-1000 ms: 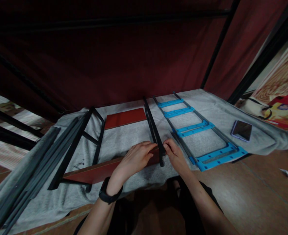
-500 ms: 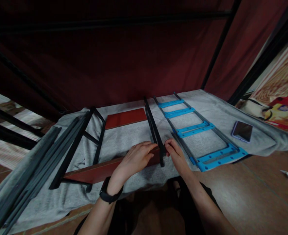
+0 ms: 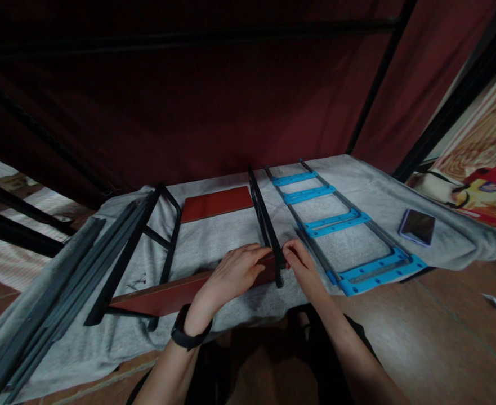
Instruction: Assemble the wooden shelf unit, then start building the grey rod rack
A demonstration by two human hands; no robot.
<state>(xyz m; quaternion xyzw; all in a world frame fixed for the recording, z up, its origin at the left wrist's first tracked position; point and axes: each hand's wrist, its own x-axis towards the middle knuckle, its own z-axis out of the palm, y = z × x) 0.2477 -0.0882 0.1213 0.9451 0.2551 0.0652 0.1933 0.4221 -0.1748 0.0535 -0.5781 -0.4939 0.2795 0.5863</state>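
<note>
Near red board (image 3: pixel 159 300) partly hidden behind left hand (image 3: pixel 233 273), gray bars (image 3: pixel 68 306) (lower-left edge) cut off.

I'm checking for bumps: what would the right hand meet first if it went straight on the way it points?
Probably the black bar, close beside the right hand; depth is unclear, so the two may already touch.

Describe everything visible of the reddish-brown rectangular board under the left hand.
The reddish-brown rectangular board looks wooden, with a thin brown upper edge. It stands on edge over the grey cloth, spanning two black metal-looking frames. The bare left hand lies over its right part, hiding some.
</note>
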